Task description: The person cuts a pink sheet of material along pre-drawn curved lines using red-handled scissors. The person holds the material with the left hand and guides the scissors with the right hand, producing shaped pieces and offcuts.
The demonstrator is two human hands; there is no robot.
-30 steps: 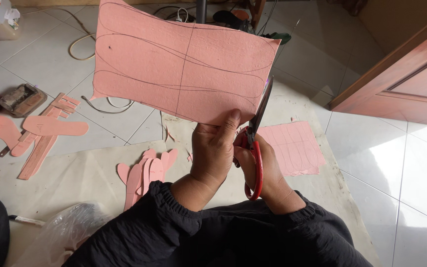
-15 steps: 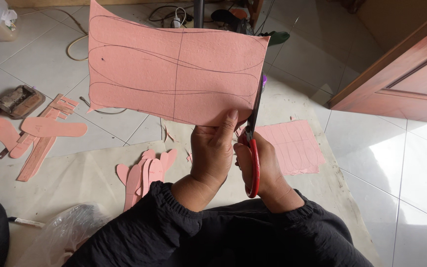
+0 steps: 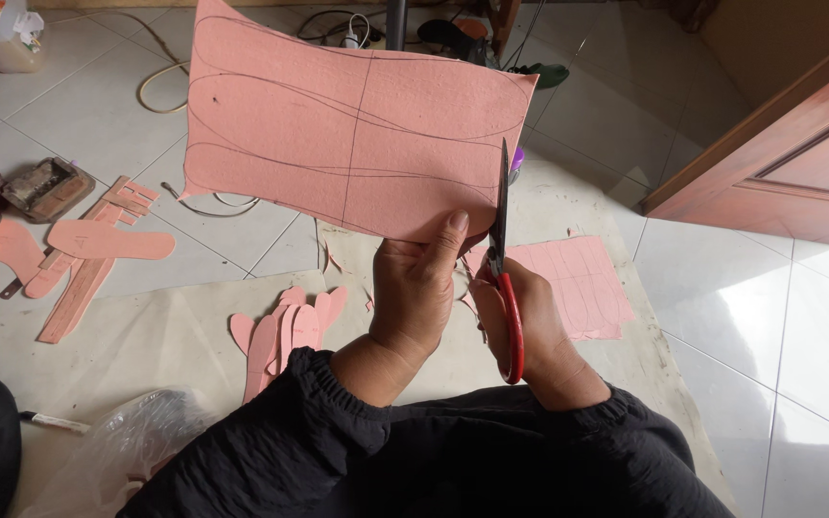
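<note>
Pink sheet [image 3: 357,125] raised in mid-air over the floor [image 3: 779,317], marked face toward the head, so the pencilled curves can be followed. Left hand [image 3: 419,288] pinching the near edge, thumb on the front, grip closed on the sheet to keep it taut. Right hand [image 3: 530,321] closed through the red handles of the scissors [image 3: 503,249], blades upright at the right part of the sheet's near edge. Cut pink shapes [image 3: 285,331] laid near left on the mat [image 3: 127,345].
</note>
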